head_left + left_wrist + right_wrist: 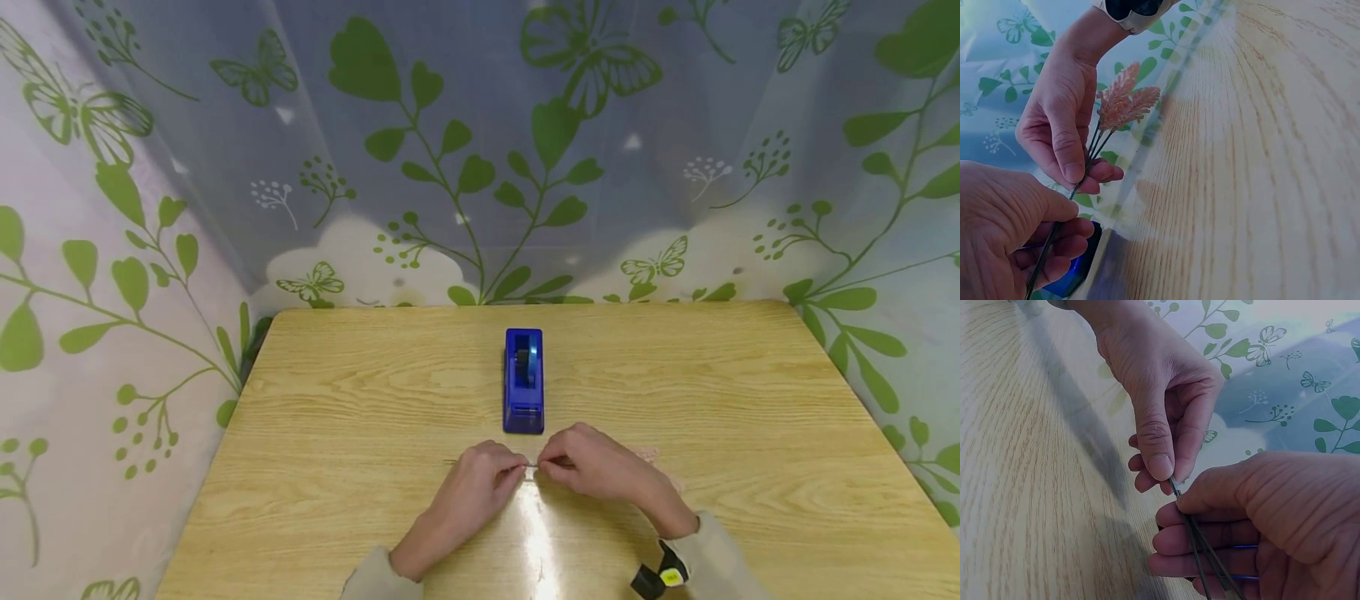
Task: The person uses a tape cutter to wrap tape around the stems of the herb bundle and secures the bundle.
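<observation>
Pink artificial flowers (pixel 1124 103) on thin dark green stems (pixel 1200 550) are held sideways between both hands, low over the table. My left hand (pixel 480 483) pinches the stems between thumb and fingers, and the stem ends stick out past it. Close beside it, my right hand (pixel 596 465) pinches the same stems nearer the flower heads, which it mostly hides in the head view. A small pale, shiny patch (pixel 1175 485) shows on the stems between the two hands. Just beyond the hands stands a blue tape dispenser (pixel 523 417).
The wood-grain table (pixel 360 383) ends at a back edge against a curtain (pixel 480 150) printed with green leaves and butterflies. A black device with a yellow-green label (pixel 670 576) is strapped at the right wrist, by the sleeve.
</observation>
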The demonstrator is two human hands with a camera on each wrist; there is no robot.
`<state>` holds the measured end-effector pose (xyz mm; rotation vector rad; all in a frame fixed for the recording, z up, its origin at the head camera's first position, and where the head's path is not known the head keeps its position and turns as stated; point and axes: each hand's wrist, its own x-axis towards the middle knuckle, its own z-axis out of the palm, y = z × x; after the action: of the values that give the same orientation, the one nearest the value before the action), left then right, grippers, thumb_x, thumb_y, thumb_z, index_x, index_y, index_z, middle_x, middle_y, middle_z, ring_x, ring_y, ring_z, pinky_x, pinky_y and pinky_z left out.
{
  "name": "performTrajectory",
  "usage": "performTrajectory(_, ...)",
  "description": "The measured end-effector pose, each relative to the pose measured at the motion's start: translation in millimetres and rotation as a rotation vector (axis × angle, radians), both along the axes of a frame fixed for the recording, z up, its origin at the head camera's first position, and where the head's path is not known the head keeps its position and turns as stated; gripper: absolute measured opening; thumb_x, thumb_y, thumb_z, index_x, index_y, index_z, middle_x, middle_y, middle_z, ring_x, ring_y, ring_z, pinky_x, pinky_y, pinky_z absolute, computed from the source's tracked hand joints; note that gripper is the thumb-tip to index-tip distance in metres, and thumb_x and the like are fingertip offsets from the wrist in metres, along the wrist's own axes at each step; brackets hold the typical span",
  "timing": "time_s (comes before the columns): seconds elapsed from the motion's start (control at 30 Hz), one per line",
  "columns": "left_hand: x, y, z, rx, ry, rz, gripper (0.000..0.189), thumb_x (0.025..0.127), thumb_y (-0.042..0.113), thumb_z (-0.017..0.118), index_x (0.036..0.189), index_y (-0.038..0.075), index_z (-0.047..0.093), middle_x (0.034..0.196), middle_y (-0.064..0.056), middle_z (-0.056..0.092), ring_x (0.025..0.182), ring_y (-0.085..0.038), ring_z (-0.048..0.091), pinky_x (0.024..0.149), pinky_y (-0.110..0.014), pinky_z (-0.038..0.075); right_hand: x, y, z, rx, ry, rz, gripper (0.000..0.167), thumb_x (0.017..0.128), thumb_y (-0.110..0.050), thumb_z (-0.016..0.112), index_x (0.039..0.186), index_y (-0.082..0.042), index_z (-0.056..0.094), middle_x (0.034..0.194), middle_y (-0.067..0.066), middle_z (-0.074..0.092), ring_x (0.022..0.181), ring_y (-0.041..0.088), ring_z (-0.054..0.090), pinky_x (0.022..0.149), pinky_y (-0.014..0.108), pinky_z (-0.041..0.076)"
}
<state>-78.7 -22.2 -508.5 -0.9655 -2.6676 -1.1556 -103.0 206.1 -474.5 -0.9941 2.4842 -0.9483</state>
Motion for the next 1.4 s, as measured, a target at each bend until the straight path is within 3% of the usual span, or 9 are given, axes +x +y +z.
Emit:
performTrajectory(0.47,0.7,2.3,0.2,-0.046,-0.017,0.044,0.009,0.097,0.008,0.073,0.101,0.008,0.081,0.094,0.0,0.077,0.084,-0.008,0.067,0.073,-0.017,0.055,1.6,0.3,1.5,0.004,0.049,-0.023,0.022,0.097,-0.005,0.068,0.076,-0.011,0.072,0.063,-0.017,0.044,0.056,-0.004,0.037,0.053,0.016,0.031)
performTrajectory(0.83,-0.2,2.6,-1.9,-0.06,-0.007,0.059,0.012,0.101,0.013,0.069,0.102,0.01,0.081,0.095,0.001,0.077,0.085,-0.008,0.067,0.073,-0.02,0.056,1.3,1.8,2.7,0.001,0.085,-0.033,0.012,0.096,-0.005,0.073,0.089,-0.01,0.081,0.067,-0.016,0.053,0.06,-0.004,0.042,0.054,0.016,0.037)
performTrajectory(1.23,-1.4,0.7,-2.5,-0.045,0.045,0.045,0.009,0.098,0.011,0.073,0.102,0.009,0.081,0.096,-0.001,0.078,0.088,-0.012,0.069,0.079,-0.022,0.058,0.5,2.9,2.8,-0.017,0.071,-0.032,0.011,0.096,-0.004,0.073,0.101,-0.007,0.083,0.084,-0.002,0.075,0.068,-0.003,0.054,0.062,0.019,0.051)
performTrajectory(1.3,-2.3,0.4,-2.4,-0.035,0.062,0.036,0.009,0.098,0.01,0.073,0.101,0.009,0.081,0.096,-0.001,0.078,0.088,-0.012,0.069,0.08,-0.021,0.058,0.4,2.5,2.4,-0.021,0.06,-0.029,0.011,0.099,-0.006,0.071,0.1,-0.008,0.082,0.085,-0.002,0.075,0.069,-0.003,0.054,0.063,0.02,0.051)
performTrajectory(1.4,-2.6,-0.7,-1.4,-0.027,0.076,0.026,0.009,0.097,0.009,0.074,0.101,0.008,0.082,0.095,-0.001,0.078,0.088,-0.013,0.069,0.08,-0.021,0.058,0.9,0.7,1.9,-0.017,0.021,-0.029,0.018,0.103,-0.008,0.064,0.092,-0.009,0.078,0.075,-0.009,0.066,0.064,-0.003,0.049,0.059,0.019,0.046)
